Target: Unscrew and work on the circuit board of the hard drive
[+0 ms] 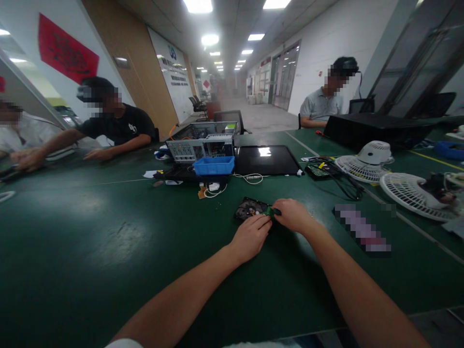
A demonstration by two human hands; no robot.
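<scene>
A dark, flat hard drive (250,207) lies on the green table in front of me, with part of its inner or underside metalwork showing. My left hand (253,237) is closed over its near edge, fingers pressed together and steadying it. On the drive's right side, my right hand (293,215) grips a short green and black handle (270,211) that looks like a screwdriver. The tool's tip is hidden between the hands and the drive.
Beyond the drive are a blue bin (213,166), an opened computer case (203,142) and a black screen panel (268,160). At right lie a circuit board with cables (321,170), white fan parts (362,166) and a blurred-out flat item (362,229). Other people sit across the table.
</scene>
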